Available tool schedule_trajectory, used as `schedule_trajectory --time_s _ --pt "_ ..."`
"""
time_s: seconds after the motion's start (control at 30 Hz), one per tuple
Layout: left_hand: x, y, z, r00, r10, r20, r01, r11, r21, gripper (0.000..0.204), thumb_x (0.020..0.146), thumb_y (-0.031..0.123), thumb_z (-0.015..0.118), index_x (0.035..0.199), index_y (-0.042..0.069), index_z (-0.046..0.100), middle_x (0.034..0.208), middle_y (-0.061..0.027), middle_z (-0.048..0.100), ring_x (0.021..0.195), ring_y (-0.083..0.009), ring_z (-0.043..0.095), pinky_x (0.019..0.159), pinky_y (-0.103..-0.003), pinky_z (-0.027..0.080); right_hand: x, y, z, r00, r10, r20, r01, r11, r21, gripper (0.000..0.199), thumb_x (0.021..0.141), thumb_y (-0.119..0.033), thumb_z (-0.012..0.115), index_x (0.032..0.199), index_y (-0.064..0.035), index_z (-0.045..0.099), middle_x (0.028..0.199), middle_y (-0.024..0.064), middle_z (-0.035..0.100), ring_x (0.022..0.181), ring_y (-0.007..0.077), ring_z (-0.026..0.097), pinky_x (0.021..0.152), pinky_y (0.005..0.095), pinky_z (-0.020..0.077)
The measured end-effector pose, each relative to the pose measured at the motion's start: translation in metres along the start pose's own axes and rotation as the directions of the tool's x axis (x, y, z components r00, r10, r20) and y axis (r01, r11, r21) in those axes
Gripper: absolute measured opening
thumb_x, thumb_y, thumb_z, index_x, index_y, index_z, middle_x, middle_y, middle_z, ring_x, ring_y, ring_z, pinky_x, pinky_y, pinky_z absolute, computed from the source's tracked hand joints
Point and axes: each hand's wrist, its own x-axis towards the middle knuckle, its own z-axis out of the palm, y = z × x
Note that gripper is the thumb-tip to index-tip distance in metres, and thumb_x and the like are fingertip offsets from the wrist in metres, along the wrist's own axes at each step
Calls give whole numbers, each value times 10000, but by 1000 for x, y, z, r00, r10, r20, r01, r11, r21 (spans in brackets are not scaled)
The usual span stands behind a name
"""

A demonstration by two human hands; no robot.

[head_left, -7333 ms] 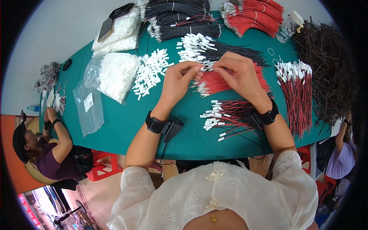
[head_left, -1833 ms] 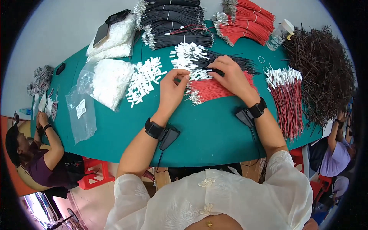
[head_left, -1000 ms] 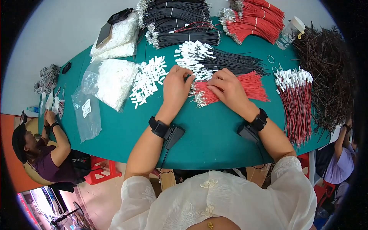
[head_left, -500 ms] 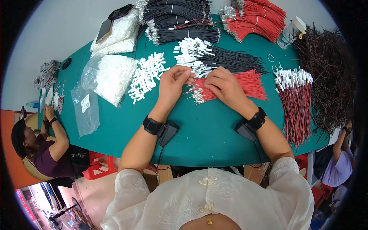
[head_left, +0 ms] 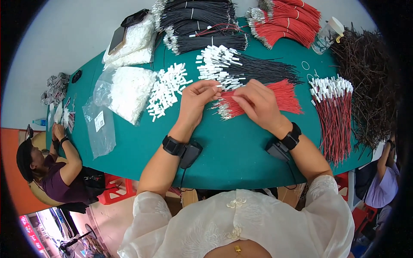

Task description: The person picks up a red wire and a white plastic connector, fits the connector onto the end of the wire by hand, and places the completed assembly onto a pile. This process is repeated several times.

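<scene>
My left hand (head_left: 198,99) is closed in a pinch, with a small white connector housing (head_left: 218,86) showing at its fingertips. Close to its right, my right hand (head_left: 259,104) is closed too, thumb against fingers, over a bundle of red wires (head_left: 284,96). What it pinches is too small to make out. The red wires' metal-tipped ends point left, below the hands. Just beyond lie black wires (head_left: 266,64) with white housings (head_left: 217,60) on their left ends. Left of my left hand is a pile of loose white housings (head_left: 167,90).
A clear bag of white housings (head_left: 131,92) and an empty plastic bag (head_left: 101,129) lie left. Tied black wires (head_left: 206,43) and red wires (head_left: 286,21) are at the back. On the right are red-and-black wires (head_left: 331,124), a dark wire heap (head_left: 365,81) and a cup (head_left: 327,36). A co-worker (head_left: 56,167) sits left.
Both hands stay close together over the red wires, with their fingers shifted slightly. The white housing shows more plainly at my left fingertips. The whole view has tilted a little.
</scene>
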Motion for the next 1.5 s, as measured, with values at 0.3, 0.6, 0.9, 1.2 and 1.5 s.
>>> schedule_trajectory --time_s 0.3,0.6,0.9,1.2,1.5 --pt "-2 -2 4 996 90 21 -92 985 143 233 923 44 704 1142 -34 696 979 -101 740 879 -137 696 806 -259 562 -4 19 2 996 -60 -70 42 971 -234 125 813 -16 757 920 -17 692 748 84 591 625 235 535 545 339 423" --pt "-5 1 6 1000 21 7 -22 989 148 228 907 53 727 1119 -28 713 988 -80 743 871 -118 687 826 -249 543 -10 17 8 937 348 -13 -340 924 176 79 850 -23 737 920 -2 707 742 39 584 608 115 486 541 274 369" --pt "-3 1 9 999 36 -6 -35 989 143 188 879 14 743 1062 -28 725 956 -78 747 855 -109 695 805 -237 542 -14 24 10 910 415 9 -405 883 238 84 842 -33 751 917 -1 729 747 24 601 606 84 452 548 251 352" --pt "-3 -1 8 999 35 15 -37 986 161 179 889 41 747 1054 -21 717 993 -73 737 885 -111 681 817 -237 539 -16 25 12 923 385 -21 -375 909 184 85 825 -33 770 895 -8 729 756 27 613 635 102 501 565 252 389" --pt "-5 -1 11 999 44 1 -43 982 185 163 866 7 761 1022 -33 731 954 -84 746 842 -101 691 780 -228 546 -13 22 12 941 339 -7 -333 929 164 91 808 -12 766 890 -9 727 774 47 630 696 144 545 591 277 425"
